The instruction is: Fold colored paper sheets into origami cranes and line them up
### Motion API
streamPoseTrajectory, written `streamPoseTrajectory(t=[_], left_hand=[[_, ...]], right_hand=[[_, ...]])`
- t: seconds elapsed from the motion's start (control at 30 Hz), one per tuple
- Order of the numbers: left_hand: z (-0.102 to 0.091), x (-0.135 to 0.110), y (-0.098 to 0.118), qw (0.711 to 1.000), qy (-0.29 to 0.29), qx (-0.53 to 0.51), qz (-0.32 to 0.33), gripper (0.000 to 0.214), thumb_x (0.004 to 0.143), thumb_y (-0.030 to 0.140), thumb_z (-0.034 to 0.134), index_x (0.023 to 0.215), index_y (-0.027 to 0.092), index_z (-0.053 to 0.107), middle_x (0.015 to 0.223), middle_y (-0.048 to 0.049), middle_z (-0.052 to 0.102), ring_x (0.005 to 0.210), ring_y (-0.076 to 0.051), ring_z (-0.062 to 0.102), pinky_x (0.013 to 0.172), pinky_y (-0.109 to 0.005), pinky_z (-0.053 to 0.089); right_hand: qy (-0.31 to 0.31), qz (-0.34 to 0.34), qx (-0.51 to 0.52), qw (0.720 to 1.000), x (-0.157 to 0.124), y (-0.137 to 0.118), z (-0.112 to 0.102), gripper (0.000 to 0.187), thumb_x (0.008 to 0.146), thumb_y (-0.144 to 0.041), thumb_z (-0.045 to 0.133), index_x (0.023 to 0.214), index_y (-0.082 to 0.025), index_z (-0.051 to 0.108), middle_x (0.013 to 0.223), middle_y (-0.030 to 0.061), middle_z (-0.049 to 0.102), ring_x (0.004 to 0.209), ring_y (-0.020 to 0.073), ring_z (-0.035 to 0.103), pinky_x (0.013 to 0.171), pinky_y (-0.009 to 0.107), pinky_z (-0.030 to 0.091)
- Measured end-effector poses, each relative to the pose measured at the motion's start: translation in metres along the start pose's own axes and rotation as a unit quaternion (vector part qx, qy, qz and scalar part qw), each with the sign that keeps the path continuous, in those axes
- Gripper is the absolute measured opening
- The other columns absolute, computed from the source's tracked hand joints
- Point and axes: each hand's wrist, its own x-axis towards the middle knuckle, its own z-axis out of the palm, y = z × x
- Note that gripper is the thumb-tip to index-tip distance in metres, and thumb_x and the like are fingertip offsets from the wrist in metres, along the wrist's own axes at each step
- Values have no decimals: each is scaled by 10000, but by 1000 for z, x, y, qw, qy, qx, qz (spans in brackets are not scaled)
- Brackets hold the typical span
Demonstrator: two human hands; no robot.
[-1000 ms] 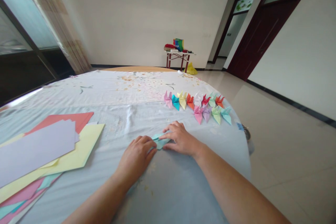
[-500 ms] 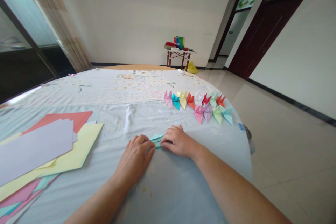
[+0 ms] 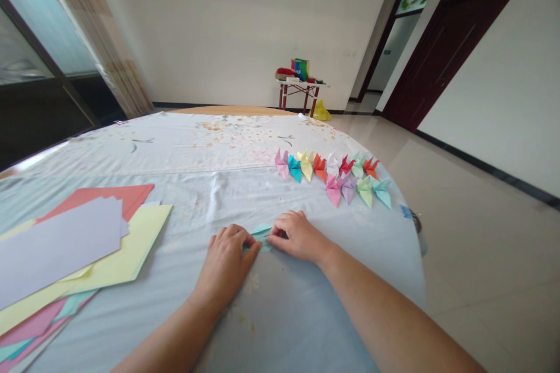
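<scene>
A small teal folded paper [image 3: 261, 232] lies on the pale blue tablecloth [image 3: 284, 315] between my two hands, mostly covered by them. My left hand [image 3: 227, 259] rests on its left end with fingers curled down and pressed onto it. On its right end sits my right hand [image 3: 295, 236], its fingers bent and pinching the paper against the table. Only a narrow strip of teal shows between the fingertips.
Several folded paper cranes [image 3: 332, 175] in many colours stand in two rows at the right. A loose stack of coloured paper sheets [image 3: 74, 245] lies at the left. The round table's edge [image 3: 415, 245] drops to a tiled floor on the right. A small red-legged table [image 3: 300, 93] stands by the far wall.
My right hand's fingers have curled in and slid left along the teal paper, and less of the paper shows now. My left hand has barely shifted.
</scene>
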Motion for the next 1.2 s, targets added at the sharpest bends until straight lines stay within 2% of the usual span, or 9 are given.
streamPoseTrajectory(t=[0.27, 0.37, 0.53, 0.67, 0.97, 1.2], left_hand=[[1, 1, -1, 1000, 3, 0, -1, 209, 801, 362, 465, 734, 208, 590, 846, -39, 584, 859, -225, 514, 758, -368, 357], [1, 1, 0, 1000, 4, 4, -6, 191, 796, 352, 472, 740, 208, 585, 846, -39, 581, 861, -225, 512, 758, -366, 354], [3, 0, -1, 1000, 11, 9, -9, 169, 795, 354, 475, 778, 216, 571, 849, -35, 574, 859, -222, 507, 752, -359, 345], [3, 0, -3, 1000, 17, 6, -6, 158, 794, 365, 481, 801, 228, 560, 855, -22, 579, 857, -218, 508, 762, -366, 326], [3, -1, -5, 1000, 16, -16, -16, 183, 785, 351, 492, 909, 258, 588, 903, -14, 607, 891, -217, 527, 780, -368, 325], [-7, 4, -17, 996, -38, -81, 21, 221, 781, 325, 478, 922, 256, 633, 953, -33, 621, 927, -222, 549, 825, -382, 369]], right_hand=[[0, 28, -4, 1000, 2, -3, 2, 154, 761, -308, 609, 672, -183, 606, 702, -5, 610, 759, 138, 513, 713, 280, 263], [7, 43, -1, 999, 1, -5, 2, 134, 745, -320, 627, 734, -189, 598, 696, -15, 595, 759, 138, 502, 711, 280, 260], [47, 63, -27, 997, -1, -9, 5, 248, 737, -419, 624, 801, -187, 563, 825, 13, 580, 855, 168, 465, 740, 295, 264], [57, 103, -53, 992, -1, -8, 6, 350, 709, -535, 601, 807, -203, 552, 866, 19, 561, 899, 191, 438, 760, 313, 261], [25, 168, -79, 982, -5, 10, -7, 345, 643, -522, 668, 769, -217, 568, 859, 15, 554, 906, 200, 427, 750, 316, 256], [-4, 169, -51, 984, -7, 18, -16, 277, 650, -435, 697, 809, -231, 596, 862, 15, 575, 907, 204, 446, 741, 326, 274]])
